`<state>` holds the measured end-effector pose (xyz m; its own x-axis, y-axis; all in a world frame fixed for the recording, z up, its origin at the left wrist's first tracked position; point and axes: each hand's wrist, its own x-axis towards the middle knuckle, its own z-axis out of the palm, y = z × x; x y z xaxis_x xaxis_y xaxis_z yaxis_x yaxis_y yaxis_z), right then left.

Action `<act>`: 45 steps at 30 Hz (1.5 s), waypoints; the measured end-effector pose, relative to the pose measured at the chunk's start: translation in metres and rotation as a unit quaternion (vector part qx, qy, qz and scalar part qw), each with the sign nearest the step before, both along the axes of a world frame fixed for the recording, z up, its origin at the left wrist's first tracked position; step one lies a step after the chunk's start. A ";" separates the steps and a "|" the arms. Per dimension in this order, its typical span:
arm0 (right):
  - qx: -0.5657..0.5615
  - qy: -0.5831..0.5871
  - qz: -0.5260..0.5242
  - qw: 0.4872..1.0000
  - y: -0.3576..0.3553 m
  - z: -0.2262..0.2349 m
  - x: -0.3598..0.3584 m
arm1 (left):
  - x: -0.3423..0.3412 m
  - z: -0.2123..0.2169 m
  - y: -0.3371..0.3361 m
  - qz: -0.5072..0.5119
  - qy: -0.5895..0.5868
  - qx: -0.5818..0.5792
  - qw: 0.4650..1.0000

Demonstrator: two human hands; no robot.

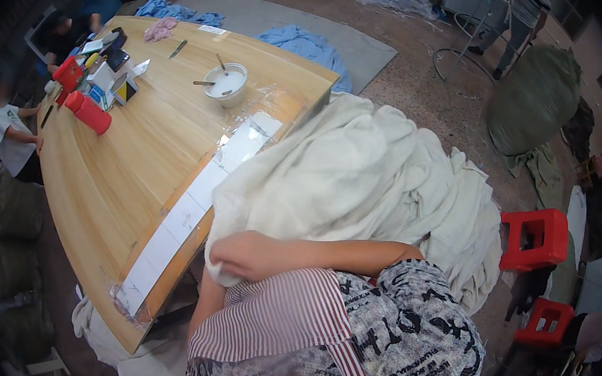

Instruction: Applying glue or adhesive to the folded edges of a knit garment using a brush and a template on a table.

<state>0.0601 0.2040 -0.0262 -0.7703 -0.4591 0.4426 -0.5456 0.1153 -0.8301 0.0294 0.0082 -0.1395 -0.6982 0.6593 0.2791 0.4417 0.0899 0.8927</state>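
A large heap of off-white cloth [347,171] spreads from the table's right edge toward the right, its near end gathered in front of my body. My right hand [246,252] is closed on the near edge of this cloth, fingers curled over a fold by the table edge. My left forearm comes up from below to the same spot; the left hand itself is hidden behind the cloth and the right hand. Along the table edge beside them runs a white strip with ruled lines [176,226], under clear tape.
The wooden table [119,169] holds a tub of white liquid [225,85] with utensils, a red bottle [89,113], boxes and a pink cloth [160,29]. Red stools [535,240] stand right. A green sack [534,95] lies beyond. Other people are at the left and far right.
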 end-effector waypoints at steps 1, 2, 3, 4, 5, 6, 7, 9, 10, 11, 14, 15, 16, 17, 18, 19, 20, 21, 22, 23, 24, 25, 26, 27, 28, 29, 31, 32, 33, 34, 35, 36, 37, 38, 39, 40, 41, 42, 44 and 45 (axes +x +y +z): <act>0.037 0.080 0.069 0.994 -0.001 0.004 -0.004 | -0.001 0.012 0.002 -0.005 -0.072 0.018 0.997; 0.074 0.161 0.136 0.975 -0.002 0.009 -0.008 | 0.002 0.027 0.012 -0.008 -0.144 0.038 0.989; 0.065 0.165 0.150 0.973 -0.001 0.016 -0.017 | -0.006 0.046 0.019 -0.003 -0.213 0.061 0.975; 0.033 0.152 0.107 0.982 0.005 0.024 -0.032 | 0.006 0.059 0.021 0.003 -0.282 0.085 0.956; 0.001 0.135 0.063 0.989 0.009 0.030 -0.046 | 0.019 0.071 0.024 0.008 -0.351 0.111 0.930; -0.005 0.134 0.077 0.988 0.009 0.035 -0.058 | 0.030 0.083 0.026 0.012 -0.417 0.141 0.898; 0.014 -0.038 0.190 0.981 0.008 0.040 -0.070 | 0.036 0.098 0.023 0.018 -0.479 0.172 0.861; 0.070 -0.231 0.394 0.887 -0.001 0.037 -0.093 | 0.047 0.155 0.005 0.044 -0.464 0.175 0.867; 0.101 -0.257 0.472 0.837 -0.001 0.015 -0.108 | 0.042 0.171 -0.012 0.028 -0.429 0.182 0.884; 0.178 -0.298 0.474 0.809 0.006 -0.008 -0.124 | 0.038 0.190 -0.030 0.018 -0.389 0.189 0.901; 0.401 -0.221 0.389 0.799 0.036 0.020 -0.135 | 0.028 0.231 -0.095 0.189 -0.298 0.186 0.917; 0.411 -0.201 0.418 0.785 0.036 0.052 -0.139 | 0.031 0.232 -0.132 0.210 -0.272 0.205 0.916; 0.368 -0.198 0.359 0.835 0.041 0.083 -0.143 | 0.031 0.240 -0.148 0.291 -0.215 0.177 0.915; 0.320 -0.199 0.301 0.876 0.042 0.115 -0.140 | 0.037 0.251 -0.160 0.371 -0.163 0.144 0.903; 0.266 -0.173 0.247 0.916 0.031 0.151 -0.128 | 0.050 0.259 -0.176 0.386 -0.141 0.206 0.888; 0.210 -0.150 0.185 0.948 0.022 0.176 -0.111 | 0.068 0.261 -0.188 0.393 -0.117 0.268 0.872; 0.220 -0.153 0.209 0.940 0.015 0.178 -0.096 | 0.088 0.256 -0.190 0.416 -0.119 0.275 0.859; 0.209 -0.054 0.256 0.942 0.013 0.176 -0.081 | 0.102 0.247 -0.189 0.424 -0.104 0.177 0.882; 0.192 0.042 0.295 0.935 0.014 0.175 -0.065 | 0.111 0.240 -0.187 0.421 -0.091 0.075 0.900; 0.216 0.061 0.322 0.920 0.007 0.153 -0.051 | 0.119 0.230 -0.187 0.292 -0.126 -0.051 0.947; 0.267 0.074 0.338 0.899 0.001 0.127 -0.039 | 0.127 0.215 -0.188 0.150 -0.157 -0.172 0.961; 0.281 -0.014 0.365 0.887 -0.002 0.096 -0.034 | 0.131 0.197 -0.171 0.139 -0.179 -0.207 0.952; 0.293 -0.104 0.387 0.868 -0.006 0.062 -0.030 | 0.133 0.176 -0.149 0.124 -0.201 -0.241 0.941; 0.258 -0.162 0.387 0.870 -0.011 0.028 -0.028 | 0.130 0.159 -0.140 0.142 -0.240 -0.240 0.930; 0.223 -0.221 0.385 0.868 -0.013 0.002 -0.024 | 0.129 0.139 -0.130 0.158 -0.279 -0.239 0.917; 0.228 -0.224 0.390 0.864 -0.018 -0.011 -0.022 | 0.128 0.111 -0.122 0.210 -0.270 -0.198 0.919; 0.153 -0.322 0.373 0.857 -0.027 -0.025 -0.018 | 0.119 0.064 -0.107 0.256 -0.263 -0.156 0.917; 0.151 -0.302 0.390 0.857 -0.031 -0.025 -0.018 | 0.111 0.047 -0.099 0.305 -0.314 -0.051 0.898; 0.153 -0.303 0.390 0.856 -0.033 -0.023 -0.019 | 0.106 0.038 -0.094 0.346 -0.359 0.055 0.865; 0.180 -0.284 0.395 0.855 -0.033 -0.017 -0.024 | 0.104 0.034 -0.089 0.343 -0.359 0.057 0.866; 0.208 -0.263 0.401 0.853 -0.033 -0.012 -0.027 | 0.105 0.032 -0.084 0.333 -0.295 0.001 0.896; 0.210 -0.261 0.398 0.854 -0.033 -0.009 -0.030 | 0.106 0.030 -0.081 0.322 -0.226 -0.056 0.918; 0.219 -0.261 0.363 0.867 -0.032 -0.005 -0.033 | 0.110 0.023 -0.082 0.321 -0.222 -0.052 0.919; 0.227 -0.259 0.326 0.880 -0.032 0.001 -0.038 | 0.114 0.017 -0.088 0.313 -0.217 -0.004 0.925; 0.229 -0.252 0.325 0.882 -0.035 0.010 -0.040 | 0.116 0.011 -0.090 0.305 -0.210 0.044 0.928; 0.250 -0.141 0.272 0.919 -0.043 0.015 -0.043 | 0.115 0.021 -0.084 0.306 -0.205 0.043 0.929; 0.266 -0.029 0.213 0.940 -0.049 0.018 -0.044 | 0.115 0.045 -0.074 0.345 -0.224 -0.064 0.909; 0.222 0.092 0.214 0.947 -0.057 0.011 -0.044 | 0.119 0.068 -0.069 0.386 -0.240 -0.171 0.874; 0.222 0.078 0.275 0.932 -0.072 -0.005 -0.041 | 0.122 0.095 -0.075 0.343 -0.257 -0.111 0.897; 0.223 0.059 0.331 0.915 -0.075 -0.010 -0.040 | 0.123 0.109 -0.078 0.291 -0.275 -0.050 0.915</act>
